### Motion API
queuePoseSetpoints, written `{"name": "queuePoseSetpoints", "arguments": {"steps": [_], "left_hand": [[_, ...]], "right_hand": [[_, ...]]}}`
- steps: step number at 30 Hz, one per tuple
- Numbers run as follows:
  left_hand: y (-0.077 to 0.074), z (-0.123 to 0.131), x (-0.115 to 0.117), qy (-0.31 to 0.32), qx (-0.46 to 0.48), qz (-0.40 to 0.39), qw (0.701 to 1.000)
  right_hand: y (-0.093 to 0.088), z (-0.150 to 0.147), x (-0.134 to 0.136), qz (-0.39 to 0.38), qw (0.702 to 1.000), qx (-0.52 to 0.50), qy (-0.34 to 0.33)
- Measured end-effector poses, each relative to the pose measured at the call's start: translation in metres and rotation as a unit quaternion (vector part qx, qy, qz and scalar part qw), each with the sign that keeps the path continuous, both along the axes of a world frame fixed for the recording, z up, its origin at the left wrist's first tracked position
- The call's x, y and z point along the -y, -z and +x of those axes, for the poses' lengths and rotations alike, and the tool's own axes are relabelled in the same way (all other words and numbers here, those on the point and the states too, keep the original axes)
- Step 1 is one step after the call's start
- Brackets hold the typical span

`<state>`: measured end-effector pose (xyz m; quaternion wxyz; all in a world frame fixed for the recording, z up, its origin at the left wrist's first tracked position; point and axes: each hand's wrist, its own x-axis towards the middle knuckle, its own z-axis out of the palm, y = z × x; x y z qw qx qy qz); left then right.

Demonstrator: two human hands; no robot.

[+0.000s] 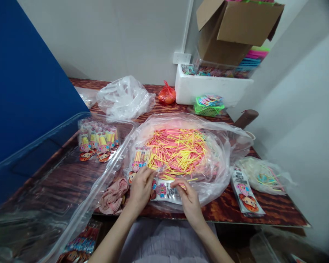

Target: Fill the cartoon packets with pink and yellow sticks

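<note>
A big heap of pink and yellow sticks (178, 148) lies in an open clear plastic bag (222, 164) in front of me. My left hand (141, 186) is closed on the edge of a small printed cartoon packet (164, 190) at the bag's near rim. My right hand (188, 193) pinches a few sticks at the packet's other end. A filled packet (139, 160) lies just above my left hand.
Filled packets (98, 140) sit in a clear bin (57, 204) at left. Empty printed packets (246, 193) and a bag of sticks (263, 175) lie at right. A pink cloth (113, 195), white foam box (208, 87), green basket (208, 106), red bag (167, 95) and cardboard box (230, 29) are behind.
</note>
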<state>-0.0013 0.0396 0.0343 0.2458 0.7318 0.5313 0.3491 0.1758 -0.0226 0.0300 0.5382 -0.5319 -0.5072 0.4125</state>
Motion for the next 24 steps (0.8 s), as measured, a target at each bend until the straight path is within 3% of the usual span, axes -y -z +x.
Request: {"name": "queuePoseSetpoints", "arguments": {"steps": [7, 12, 18, 24], "left_hand": [[0.003, -0.007, 0.003, -0.009, 0.093, -0.101, 0.99], [0.003, -0.012, 0.002, -0.03, 0.06, -0.099, 0.993], [0.004, -0.013, 0.005, -0.086, 0.112, -0.086, 0.986], [0.007, -0.011, 0.013, 0.01, 0.119, -0.029, 0.992]], "right_hand": [[-0.001, -0.002, 0.0, -0.002, 1.0, 0.003, -0.001], [-0.001, -0.002, -0.001, -0.003, 1.0, 0.009, 0.001], [0.004, -0.004, -0.001, -0.004, 1.0, 0.028, -0.004], [0.009, -0.005, -0.001, -0.012, 0.999, 0.03, -0.01]]}}
